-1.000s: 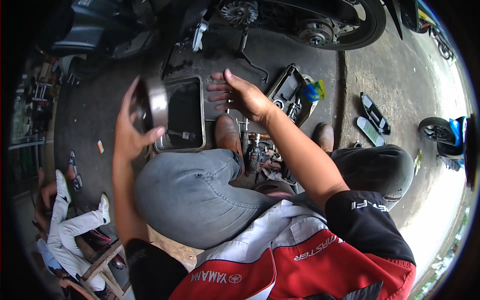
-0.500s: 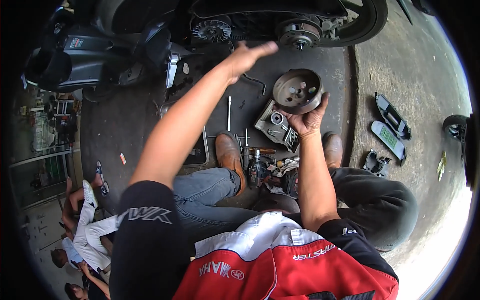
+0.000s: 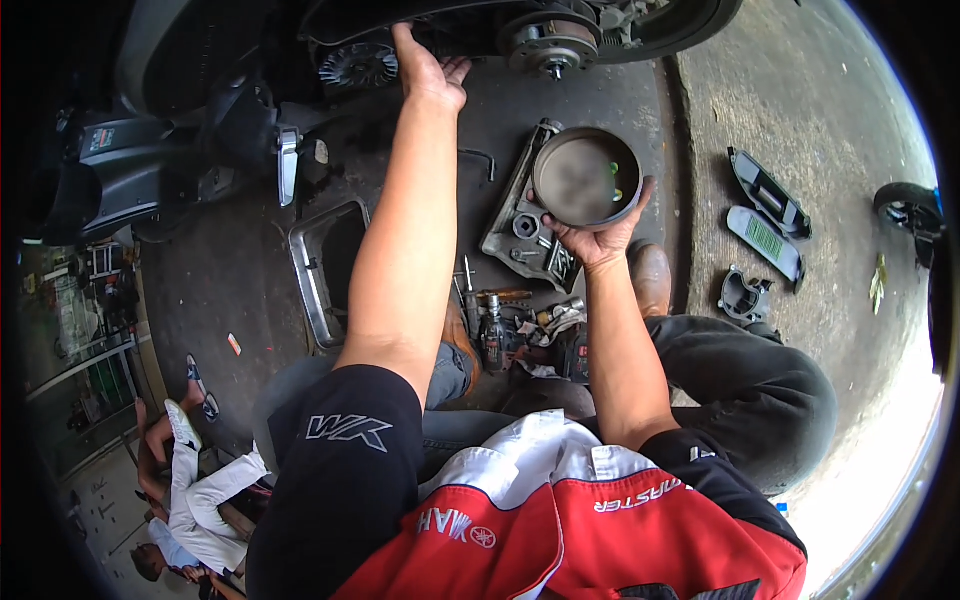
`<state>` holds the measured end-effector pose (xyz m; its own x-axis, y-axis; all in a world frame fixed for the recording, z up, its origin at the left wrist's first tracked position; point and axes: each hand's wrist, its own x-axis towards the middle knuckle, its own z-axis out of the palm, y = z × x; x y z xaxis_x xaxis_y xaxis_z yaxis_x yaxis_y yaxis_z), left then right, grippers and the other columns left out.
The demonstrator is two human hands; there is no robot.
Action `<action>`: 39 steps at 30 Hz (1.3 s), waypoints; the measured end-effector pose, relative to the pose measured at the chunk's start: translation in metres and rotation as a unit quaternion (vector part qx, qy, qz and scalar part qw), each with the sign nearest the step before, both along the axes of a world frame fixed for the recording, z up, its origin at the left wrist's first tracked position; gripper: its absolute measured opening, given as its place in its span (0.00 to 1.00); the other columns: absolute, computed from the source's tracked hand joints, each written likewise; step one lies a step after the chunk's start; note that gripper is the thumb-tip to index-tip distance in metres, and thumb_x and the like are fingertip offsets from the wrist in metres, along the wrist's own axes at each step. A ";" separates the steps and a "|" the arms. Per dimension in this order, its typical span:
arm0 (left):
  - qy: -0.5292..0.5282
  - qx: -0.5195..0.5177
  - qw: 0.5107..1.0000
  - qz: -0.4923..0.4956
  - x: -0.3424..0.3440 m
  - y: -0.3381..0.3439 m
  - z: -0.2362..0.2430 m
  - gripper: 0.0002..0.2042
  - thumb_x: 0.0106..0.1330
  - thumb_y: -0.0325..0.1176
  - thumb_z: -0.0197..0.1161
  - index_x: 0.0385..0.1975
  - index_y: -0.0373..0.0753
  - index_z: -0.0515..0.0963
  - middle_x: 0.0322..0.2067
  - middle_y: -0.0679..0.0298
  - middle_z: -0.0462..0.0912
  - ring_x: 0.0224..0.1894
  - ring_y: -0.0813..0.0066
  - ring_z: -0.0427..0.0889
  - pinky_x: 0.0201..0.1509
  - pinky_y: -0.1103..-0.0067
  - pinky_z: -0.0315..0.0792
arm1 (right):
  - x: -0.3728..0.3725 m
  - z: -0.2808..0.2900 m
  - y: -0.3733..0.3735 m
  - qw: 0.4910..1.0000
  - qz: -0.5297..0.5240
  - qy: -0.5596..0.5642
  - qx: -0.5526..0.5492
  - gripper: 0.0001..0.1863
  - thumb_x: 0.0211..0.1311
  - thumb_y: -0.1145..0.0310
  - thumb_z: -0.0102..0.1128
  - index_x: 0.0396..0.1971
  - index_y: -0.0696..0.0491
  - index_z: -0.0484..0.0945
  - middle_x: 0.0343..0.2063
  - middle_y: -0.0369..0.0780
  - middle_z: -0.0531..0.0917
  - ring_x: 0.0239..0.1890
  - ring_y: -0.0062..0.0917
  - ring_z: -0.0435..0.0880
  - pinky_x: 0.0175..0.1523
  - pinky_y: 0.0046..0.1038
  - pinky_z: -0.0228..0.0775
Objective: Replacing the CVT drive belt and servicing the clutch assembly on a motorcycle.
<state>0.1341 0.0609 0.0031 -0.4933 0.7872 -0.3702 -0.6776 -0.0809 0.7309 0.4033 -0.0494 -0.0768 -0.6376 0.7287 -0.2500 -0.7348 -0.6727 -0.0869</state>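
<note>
A round metal clutch drum point(image 3: 588, 180) rests on my right hand point(image 3: 598, 240), its open side facing up. My right fingers and thumb cup its near edge from below. The drum's inner floor looks smeared, with small green and yellow spots. My left hand point(image 3: 432, 78) is raised at the scooter's lower edge, holding nothing, thumb and fingers apart. Beside it is a finned fan wheel point(image 3: 358, 64). A round clutch assembly point(image 3: 550, 45) with a protruding shaft end sits farther right on the scooter. Whether my left thumb touches the body, I cannot tell.
Below the drum lies a metal cover point(image 3: 507, 212) holding a socket and small bolts. A power tool point(image 3: 493, 335) lies among hand tools by my feet. A metal tray point(image 3: 305, 275) is at left, black plastic parts point(image 3: 768, 190) at right. People point(image 3: 205, 490) sit at far left.
My left hand has swung up and away, reaching the scooter's lower edge. The drum stays in my right hand, but its holes, distinct before, are now blurred. The view has shifted.
</note>
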 end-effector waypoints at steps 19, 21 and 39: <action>0.123 -0.089 0.987 -0.051 -0.007 -0.015 0.005 0.58 0.56 0.66 0.65 0.75 0.31 0.42 0.68 0.34 0.55 0.69 0.41 0.64 0.76 0.58 0.55 | -0.045 0.031 0.012 0.962 -0.115 -0.217 0.121 0.55 0.51 0.59 0.78 0.73 0.48 0.49 0.57 0.44 0.75 0.58 0.35 0.79 0.56 0.48 0.77; 0.138 -0.091 0.985 -0.053 0.000 -0.015 0.011 0.54 0.58 0.66 0.62 0.74 0.33 0.47 0.66 0.34 0.59 0.67 0.43 0.67 0.75 0.58 0.57 | -0.055 0.052 0.023 0.881 -0.189 -0.402 0.165 0.66 0.38 0.56 0.86 0.73 0.56 0.47 0.59 0.52 0.69 0.60 0.38 0.76 0.61 0.39 0.73; 0.157 -0.045 0.985 -0.053 -0.006 -0.016 0.008 0.47 0.62 0.65 0.54 0.73 0.36 0.54 0.68 0.37 0.58 0.69 0.40 0.64 0.77 0.56 0.51 | -0.123 0.058 0.100 0.525 -0.353 -0.711 0.308 0.77 0.26 0.39 0.88 0.69 0.59 0.44 0.64 0.55 0.52 0.69 0.49 0.55 0.74 0.43 0.56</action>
<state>0.1278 0.0444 0.0109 -0.5109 0.8114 -0.2838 -0.4183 0.0538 0.9067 0.2808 0.0501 -0.0188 0.3577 0.8797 0.3132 0.3191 0.2000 -0.9264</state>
